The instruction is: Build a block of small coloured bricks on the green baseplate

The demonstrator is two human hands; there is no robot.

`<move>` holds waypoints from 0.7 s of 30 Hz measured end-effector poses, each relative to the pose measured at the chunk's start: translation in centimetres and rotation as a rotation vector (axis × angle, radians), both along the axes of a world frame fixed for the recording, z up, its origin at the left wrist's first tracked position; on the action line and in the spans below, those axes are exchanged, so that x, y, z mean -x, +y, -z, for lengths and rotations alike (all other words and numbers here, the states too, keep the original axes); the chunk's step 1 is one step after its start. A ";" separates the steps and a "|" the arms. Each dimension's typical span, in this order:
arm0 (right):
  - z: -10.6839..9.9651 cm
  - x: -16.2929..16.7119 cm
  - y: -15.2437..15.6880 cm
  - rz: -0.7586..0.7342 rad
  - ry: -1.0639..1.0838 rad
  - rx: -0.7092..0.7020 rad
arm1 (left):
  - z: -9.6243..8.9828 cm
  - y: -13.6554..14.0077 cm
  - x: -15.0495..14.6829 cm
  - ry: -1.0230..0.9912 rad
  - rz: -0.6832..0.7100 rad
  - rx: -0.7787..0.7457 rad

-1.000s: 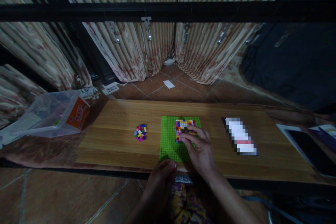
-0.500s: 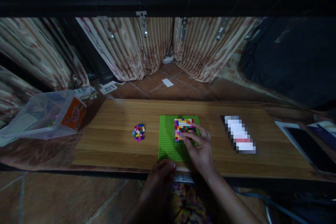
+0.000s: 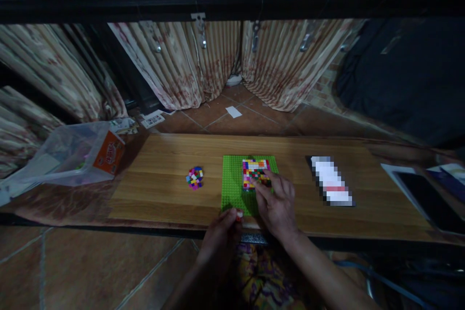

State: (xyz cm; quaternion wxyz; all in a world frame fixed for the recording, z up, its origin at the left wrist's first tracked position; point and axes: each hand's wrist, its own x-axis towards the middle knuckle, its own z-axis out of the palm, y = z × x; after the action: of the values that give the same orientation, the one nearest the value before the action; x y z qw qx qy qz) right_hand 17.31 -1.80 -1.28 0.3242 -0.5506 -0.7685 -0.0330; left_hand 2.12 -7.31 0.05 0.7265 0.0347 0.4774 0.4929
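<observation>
Small multicoloured toy bricks form a rectangular build point(image 3: 250, 167) on a green studded baseplate point(image 3: 231, 184). My right hand point(image 3: 279, 206) reaches over the baseplate's right side, its thumb and forefinger apart and their tips at the build's lower right part. Some bricks there are covered by these fingers. At the baseplate's near edge, my left hand point(image 3: 220, 232) is closed on small toy bricks point(image 3: 239, 214); white and red show at its fingertips. How many it holds is hidden.
A loose pile of bricks point(image 3: 195, 178) lies left on the wooden board point(image 3: 156, 198). A clear plastic box point(image 3: 69, 155) with an orange label stands farther left. Right of the baseplate lies a blurred-out phone-like object point(image 3: 332, 181); a dark tablet-like slab point(image 3: 430, 198) is at far right.
My right thumb and forefinger have shifted slightly on the build, uncovering more of its middle. My left hand has turned a little, so the bricks at its fingertips show more. The view has shifted slightly.
</observation>
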 end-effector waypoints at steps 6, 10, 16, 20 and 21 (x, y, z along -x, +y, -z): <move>-2.0 0.7 -2.7 -0.049 0.198 0.084 | 0.0 -0.2 -0.2 0.026 -0.007 -0.062; -3.0 2.0 -5.4 -0.194 0.457 0.389 | 0.1 -0.4 -0.3 -0.006 0.005 -0.098; -2.1 3.3 -6.1 -0.103 0.947 0.694 | 0.4 -0.6 -0.2 0.048 0.099 -0.119; -2.5 3.1 -5.9 -0.110 0.980 0.726 | 0.7 -0.7 -0.2 0.088 0.118 -0.126; -2.7 2.9 -5.8 -0.116 0.968 0.728 | 0.9 -0.6 -0.2 0.096 0.116 -0.133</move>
State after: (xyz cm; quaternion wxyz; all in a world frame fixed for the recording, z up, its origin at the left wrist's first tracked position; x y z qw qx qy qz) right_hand 14.36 -7.65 1.47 0.4290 -0.5360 -0.5245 0.5035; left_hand 2.32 -7.95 -0.81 0.7264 0.1339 0.4750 0.4783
